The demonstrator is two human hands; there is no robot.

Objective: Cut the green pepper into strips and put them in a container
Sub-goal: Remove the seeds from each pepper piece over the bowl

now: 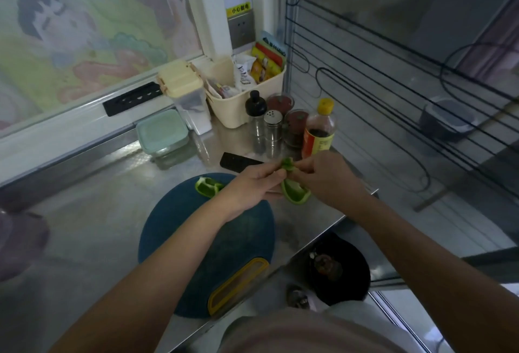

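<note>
The counter (92,229) is brushed, reflective metal, the round dark-blue cutting board (196,240) looks matt and finely textured with a yellow plastic handle rim, the cream basket (238,108) is smooth plastic, the shaker (273,133) is shiny metal, and the pepper half (295,192) has glossy green skin.

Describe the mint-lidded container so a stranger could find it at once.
Start at the steel counter, at its back edge under the window. Left of the tall clear canister with a cream lid sits the mint-lidded container. It alone is low, square and green-topped; everything near it stands taller.
</note>
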